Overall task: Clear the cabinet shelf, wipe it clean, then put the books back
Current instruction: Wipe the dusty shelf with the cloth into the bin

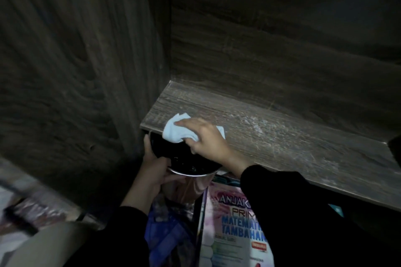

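The dark wooden cabinet shelf (271, 136) is bare and shows pale dust streaks on its right part. My right hand (206, 138) presses a crumpled white cloth (180, 131) on the shelf's front left corner, part of the cloth hanging over the edge. Just below that edge my left hand (155, 169) holds a shiny metal bin (188, 182) with a dark inside, its mouth under the cloth. A pink and blue book (230, 223) lies under the shelf, partly hidden by my right sleeve.
The cabinet's left side wall (86, 71) and back panel (282, 39) close the shelf in. A blue patterned thing (169, 230) lies beside the book. Blurred objects (19, 212) sit on the floor at lower left.
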